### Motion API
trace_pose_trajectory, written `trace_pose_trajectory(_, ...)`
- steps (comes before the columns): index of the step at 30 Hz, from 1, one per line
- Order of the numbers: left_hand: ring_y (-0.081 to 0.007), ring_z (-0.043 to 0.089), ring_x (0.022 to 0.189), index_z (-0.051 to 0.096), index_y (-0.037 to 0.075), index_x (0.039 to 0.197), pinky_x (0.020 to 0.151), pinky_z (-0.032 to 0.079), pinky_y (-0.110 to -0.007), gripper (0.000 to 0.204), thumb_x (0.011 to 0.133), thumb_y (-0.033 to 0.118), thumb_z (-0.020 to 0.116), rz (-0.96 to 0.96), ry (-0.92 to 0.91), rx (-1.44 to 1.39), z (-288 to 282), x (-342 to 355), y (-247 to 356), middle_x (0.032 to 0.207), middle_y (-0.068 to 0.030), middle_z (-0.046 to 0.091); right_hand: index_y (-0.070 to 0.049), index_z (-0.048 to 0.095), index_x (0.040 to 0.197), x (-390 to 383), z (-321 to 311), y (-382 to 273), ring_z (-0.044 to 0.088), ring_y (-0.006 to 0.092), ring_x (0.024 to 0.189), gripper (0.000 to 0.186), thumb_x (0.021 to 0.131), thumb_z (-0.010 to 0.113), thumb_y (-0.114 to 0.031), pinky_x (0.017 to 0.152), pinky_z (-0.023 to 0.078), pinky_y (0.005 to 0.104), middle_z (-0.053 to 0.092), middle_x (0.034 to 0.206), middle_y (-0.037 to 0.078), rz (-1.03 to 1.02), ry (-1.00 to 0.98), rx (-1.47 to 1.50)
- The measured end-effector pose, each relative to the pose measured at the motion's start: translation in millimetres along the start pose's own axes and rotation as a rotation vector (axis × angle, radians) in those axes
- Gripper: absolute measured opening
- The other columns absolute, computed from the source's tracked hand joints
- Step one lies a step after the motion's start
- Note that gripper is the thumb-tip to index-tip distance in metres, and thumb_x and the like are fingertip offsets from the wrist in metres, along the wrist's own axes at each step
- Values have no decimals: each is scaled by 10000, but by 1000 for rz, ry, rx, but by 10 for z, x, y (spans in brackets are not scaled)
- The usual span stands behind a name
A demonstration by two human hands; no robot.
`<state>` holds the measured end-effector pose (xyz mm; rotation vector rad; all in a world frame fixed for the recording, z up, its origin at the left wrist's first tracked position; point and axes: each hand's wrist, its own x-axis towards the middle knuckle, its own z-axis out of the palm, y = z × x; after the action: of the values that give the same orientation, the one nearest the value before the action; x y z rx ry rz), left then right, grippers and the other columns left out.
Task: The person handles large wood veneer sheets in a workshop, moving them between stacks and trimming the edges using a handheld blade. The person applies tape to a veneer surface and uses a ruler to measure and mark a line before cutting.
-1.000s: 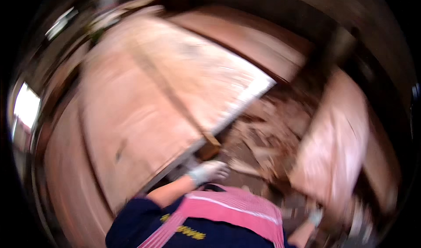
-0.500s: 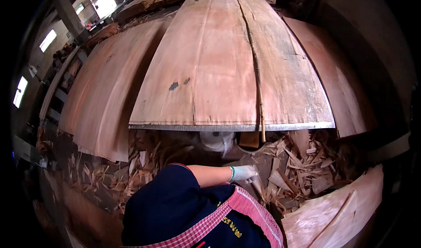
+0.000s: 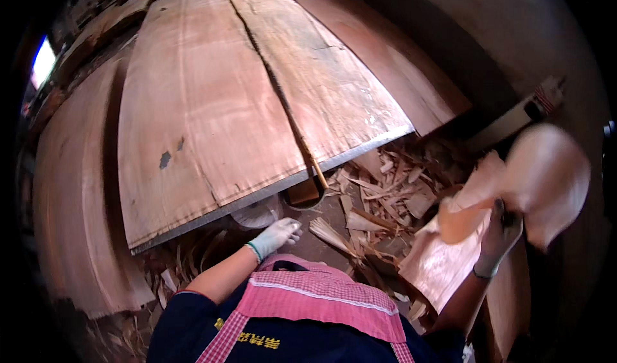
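Note:
My left hand [image 3: 276, 234], in a white glove, hangs below the front edge of a large stack of reddish wood veneer sheets [image 3: 244, 99], its fingers loosely curled and holding nothing. My right hand [image 3: 500, 233], also gloved, is raised at the right and grips a thin, curled piece of veneer [image 3: 527, 183] that looks blurred. A long crack with a thin strip [image 3: 283, 99] runs down the top sheet of the stack.
Torn veneer scraps [image 3: 379, 202] litter the floor below the stack's edge. More veneer sheets lie at the left [image 3: 71, 189] and at the right rear [image 3: 392, 61]. Another sheet [image 3: 443, 266] leans by my right arm. My pink checked apron [image 3: 321, 299] fills the bottom.
The view has swung and steadied on the stack. My right hand has come up into view at the right holding a veneer piece. My left hand stays near the stack's front edge.

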<state>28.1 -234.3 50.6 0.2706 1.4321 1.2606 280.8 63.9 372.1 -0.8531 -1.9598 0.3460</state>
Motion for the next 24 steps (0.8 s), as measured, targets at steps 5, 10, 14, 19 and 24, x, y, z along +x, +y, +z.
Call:
trace_pose_trajectory(5, -115, 542, 954, 491, -13, 1234, 831, 473, -261, 299, 1006, 179, 457, 366, -13, 9, -351, -332, 730, 1072, -65, 588, 44, 560, 1078, 387, 252, -1153, 513, 143, 927, 376, 853, 691, -227, 821, 423, 275, 561, 1018, 65, -250, -384, 292)
trace_pose_trajectory(10, -126, 490, 1068, 442, -22, 1315, 932, 409, -266, 477, 947, 247, 585, 630, -244, 32, -70, -669, 1693, 1174, -55, 517, 68, 559, 1167, 632, 361, -1782, 532, 164, 986, 498, 832, 691, -275, 862, 429, 290, 561, 1123, 95, -263, -655, 528)
trace_pose_trajectory(14, -189, 453, 1180, 348, -14, 1399, 1013, 362, -315, 707, 853, 243, 717, 873, -204, 116, 53, -959, 1926, 1271, -99, 494, 41, 562, 1222, 801, 460, -1972, 557, 166, 1017, 556, 795, 691, -291, 887, 442, 314, 594, 1137, 82, -352, -712, 547)
trace_pose_trajectory(19, -136, 474, 1125, 370, 17, 1403, 986, 390, -297, 735, 830, 266, 756, 901, -330, 173, 112, -1408, 1994, 1236, -50, 532, -7, 574, 1238, 972, 544, -1964, 579, 142, 974, 450, 837, 662, -190, 868, 454, 294, 634, 1062, 63, -533, -521, 550)
trace_pose_trajectory(24, -62, 505, 1059, 385, 53, 1425, 911, 420, -198, 570, 920, 130, 638, 647, -373, -38, 139, -1266, 1474, 1201, -8, 533, -37, 566, 1239, 995, 993, -1995, 601, 119, 931, 365, 906, 631, -174, 813, 476, 273, 635, 1031, 49, -396, -555, 761)
